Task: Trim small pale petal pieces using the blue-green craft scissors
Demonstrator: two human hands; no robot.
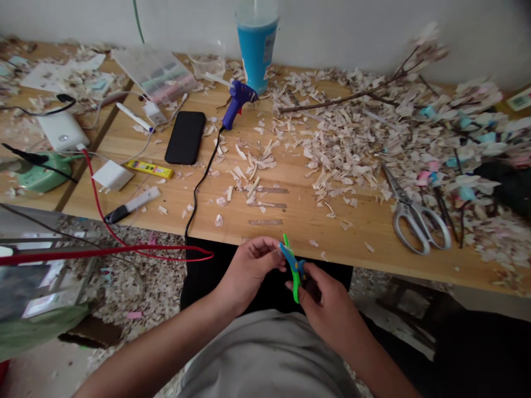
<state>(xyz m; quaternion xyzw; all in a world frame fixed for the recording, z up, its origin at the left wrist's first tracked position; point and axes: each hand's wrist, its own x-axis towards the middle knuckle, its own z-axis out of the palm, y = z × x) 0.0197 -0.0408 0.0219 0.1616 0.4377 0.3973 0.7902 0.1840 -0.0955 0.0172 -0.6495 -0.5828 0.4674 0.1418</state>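
Below the front edge of the wooden table [298, 221], both my hands meet over my lap. My right hand [327, 301] grips small scissors with green and blue handles [293, 265], the blades pointing up and left. My left hand [251, 262] pinches something small at the blade tips; it is too small to tell what. The scissors' blades look slightly apart.
On the table lie large grey-handled scissors [415, 215], a blue glue gun [237, 99] with a black cord, a black phone [185, 137], a blue cup [257, 44], branches [344, 99] and many pale shavings. Red cable [124, 251] hangs at left. Chargers and a plastic box sit far left.
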